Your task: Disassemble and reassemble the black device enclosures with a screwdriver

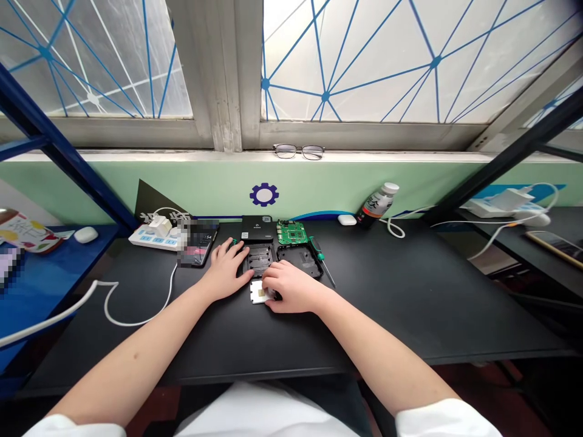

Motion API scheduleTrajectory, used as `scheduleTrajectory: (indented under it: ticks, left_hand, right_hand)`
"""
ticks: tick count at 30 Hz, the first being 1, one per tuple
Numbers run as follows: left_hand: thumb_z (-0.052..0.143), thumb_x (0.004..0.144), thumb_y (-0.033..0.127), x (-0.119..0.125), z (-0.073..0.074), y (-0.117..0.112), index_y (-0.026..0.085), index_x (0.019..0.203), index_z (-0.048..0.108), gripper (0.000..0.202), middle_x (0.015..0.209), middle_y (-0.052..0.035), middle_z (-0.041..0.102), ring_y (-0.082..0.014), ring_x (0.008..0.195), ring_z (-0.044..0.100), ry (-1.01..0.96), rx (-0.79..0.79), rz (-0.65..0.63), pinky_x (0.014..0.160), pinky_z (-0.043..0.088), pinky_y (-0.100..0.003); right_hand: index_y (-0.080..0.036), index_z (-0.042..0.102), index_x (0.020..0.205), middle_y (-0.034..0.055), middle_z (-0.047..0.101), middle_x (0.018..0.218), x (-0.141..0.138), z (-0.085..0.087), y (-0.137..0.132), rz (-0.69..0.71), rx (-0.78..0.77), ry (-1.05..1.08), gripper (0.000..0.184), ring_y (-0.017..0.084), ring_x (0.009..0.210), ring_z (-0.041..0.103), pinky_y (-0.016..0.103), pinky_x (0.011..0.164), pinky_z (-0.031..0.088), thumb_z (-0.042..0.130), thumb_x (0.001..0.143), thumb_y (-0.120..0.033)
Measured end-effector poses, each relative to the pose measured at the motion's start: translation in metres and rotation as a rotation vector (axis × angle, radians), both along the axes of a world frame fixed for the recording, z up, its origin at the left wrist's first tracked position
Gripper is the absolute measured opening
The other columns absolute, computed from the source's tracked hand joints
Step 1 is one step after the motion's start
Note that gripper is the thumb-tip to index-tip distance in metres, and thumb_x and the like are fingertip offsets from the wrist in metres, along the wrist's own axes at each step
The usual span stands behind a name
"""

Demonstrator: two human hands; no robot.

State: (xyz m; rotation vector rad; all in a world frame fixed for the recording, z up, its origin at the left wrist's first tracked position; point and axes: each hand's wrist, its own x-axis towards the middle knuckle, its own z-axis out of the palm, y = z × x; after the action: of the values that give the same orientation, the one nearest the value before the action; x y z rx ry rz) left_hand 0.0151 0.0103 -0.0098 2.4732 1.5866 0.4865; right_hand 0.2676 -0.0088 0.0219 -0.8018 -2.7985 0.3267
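Observation:
My left hand (pixel 226 270) lies with its fingers spread at the left side of an open black plastic casing half (pixel 261 258). A bit of something green shows by its fingertips. My right hand (pixel 294 286) is closed, its bent fingers on the right end of a small white rectangular part (pixel 256 292) with a gold-coloured square; the fingers hide part of it. To the right of the first casing half lies another black casing half (pixel 310 262). Behind them are a green circuit board (pixel 292 232) and a black box (pixel 257 229). A green-handled screwdriver (pixel 320 256) leans along the right casing half.
A phone (pixel 201 244) and a white power strip (pixel 155 237) with a cable lie to the left. At the back right stand a tilted dark bottle (pixel 377 205) and a white earbud case (pixel 347 220). Glasses (pixel 299 152) rest on the sill. Blue frame bars flank the black desk (pixel 401 291).

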Motion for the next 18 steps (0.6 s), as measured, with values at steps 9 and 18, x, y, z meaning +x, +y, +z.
scheduleTrajectory:
  ticks: [9, 18]
  left_hand:
    - [0.063, 0.098, 0.045, 0.000, 0.002, 0.000, 0.019, 0.152, 0.061, 0.060, 0.168, -0.0172, 0.047, -0.0449, 0.163, 0.026, 0.017, -0.016, 0.004, 0.127, 0.026, -0.072]
    - [0.073, 0.087, 0.043, -0.003, 0.021, -0.012, 0.023, 0.121, 0.075, 0.040, 0.167, -0.0160, 0.049, -0.0469, 0.161, 0.030, 0.067, 0.105, -0.055, 0.129, 0.020, -0.073]
  right_hand:
    - [-0.019, 0.073, 0.091, 0.0069, 0.072, 0.089, 0.006, 0.013, -0.010, -0.002, -0.035, -0.103, 0.020, 0.024, 0.086, 0.063, 0.036, 0.085, 0.047, 0.079, 0.078, -0.032]
    - [-0.020, 0.069, 0.086, 0.0098, 0.072, 0.095, 0.036, 0.021, -0.058, -0.036, 0.020, -0.161, 0.014, 0.026, 0.090, 0.063, 0.039, 0.085, 0.050, 0.076, 0.077, -0.027]
